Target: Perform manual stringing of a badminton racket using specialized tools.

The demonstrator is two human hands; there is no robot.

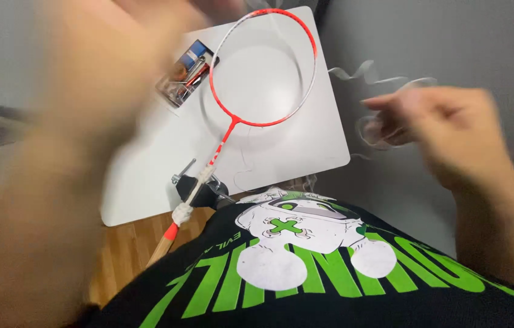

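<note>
My racket (251, 97) lies on the white surface (324, 140), long axis running from its hoop down toward my chest, shaft held in a small clamp (199, 185). My right hand (445, 130), pinching pale tape (378, 73), sits right of the hoop; left hand (87, 91) is blurred, grip unclear.

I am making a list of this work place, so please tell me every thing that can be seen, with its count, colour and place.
Racket frame: one, orange-red and white, unstringed, lying on the white table, shaft held in a clamp.
Clamp: one, dark metal, at the table's near edge.
White table: one, centre.
Small clear box: one, with mixed small items, left of the racket head.
Thin string or tape: pale, curling, by the right hand.
Wooden floor: brown, below the table.
Shirt: one, black with green and white print.
Left hand: blurred, raised near the camera.
Right hand: blurred, at the pale string.
</note>
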